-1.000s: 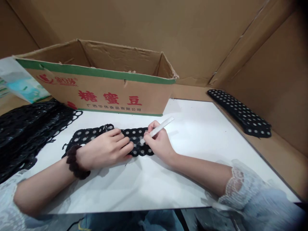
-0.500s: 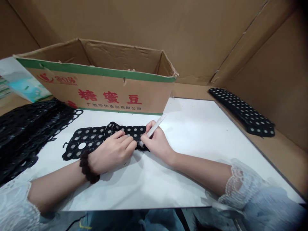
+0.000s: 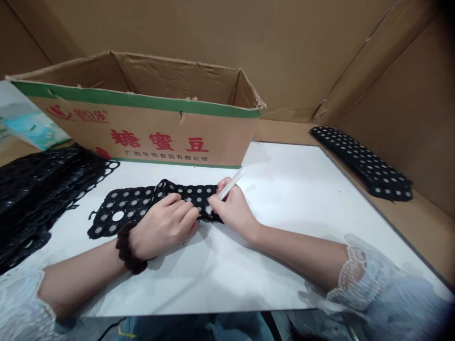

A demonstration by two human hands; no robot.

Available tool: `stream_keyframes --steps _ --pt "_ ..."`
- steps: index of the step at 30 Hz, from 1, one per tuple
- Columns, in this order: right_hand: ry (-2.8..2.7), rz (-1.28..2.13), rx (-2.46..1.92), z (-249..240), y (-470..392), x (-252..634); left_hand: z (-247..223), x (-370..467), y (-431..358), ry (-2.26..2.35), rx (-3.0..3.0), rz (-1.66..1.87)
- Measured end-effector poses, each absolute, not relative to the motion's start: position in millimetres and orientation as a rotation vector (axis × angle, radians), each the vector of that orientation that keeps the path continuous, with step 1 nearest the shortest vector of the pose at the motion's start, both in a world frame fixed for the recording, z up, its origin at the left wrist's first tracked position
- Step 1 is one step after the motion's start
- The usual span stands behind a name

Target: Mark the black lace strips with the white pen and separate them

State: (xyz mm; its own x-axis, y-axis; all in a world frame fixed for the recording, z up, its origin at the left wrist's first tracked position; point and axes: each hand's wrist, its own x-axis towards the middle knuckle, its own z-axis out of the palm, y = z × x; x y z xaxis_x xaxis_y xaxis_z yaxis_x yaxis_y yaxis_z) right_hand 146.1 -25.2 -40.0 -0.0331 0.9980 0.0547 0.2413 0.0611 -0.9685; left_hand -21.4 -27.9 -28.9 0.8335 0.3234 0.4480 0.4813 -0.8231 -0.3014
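Observation:
A black sheet with rows of round grey discs (image 3: 122,203) lies on the white board, bunched up near its middle. My left hand (image 3: 168,225) rests on the sheet, its fingers curled against it; whether they pinch anything is hidden. In my right hand (image 3: 231,208) a thin whitish stick (image 3: 232,183) is pinched like a pen, its lower tip touching the right part of the sheet. One spot at the sheet's left (image 3: 118,216) shows bright white instead of grey.
Behind the hands stands an open cardboard box (image 3: 142,123). Black ring-patterned sheets (image 3: 31,199) are heaped at the left. More dotted black strips (image 3: 359,161) lie beyond the right edge of the white board (image 3: 284,189). Cardboard walls enclose the back and right.
The stick's lower tip has come into view between my hands, and my right fingers have shifted slightly on it. The whole view has moved a little. My left hand remains on the sheet.

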Motion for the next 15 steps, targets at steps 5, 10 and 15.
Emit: stream_keyframes --steps 5,10,15 --pt "-1.552 1.001 -1.317 -39.8 -26.6 145.2 -32.1 -19.2 -29.1 -0.638 -2.586 -0.521" --pt "-1.631 0.982 -1.315 -37.9 -26.4 145.6 -33.9 -14.7 -31.2 -0.734 -2.563 -0.553" --pt "-1.591 1.002 -1.308 -37.4 -25.4 146.0 -33.8 -15.1 -29.9 -0.761 -2.583 -0.553"
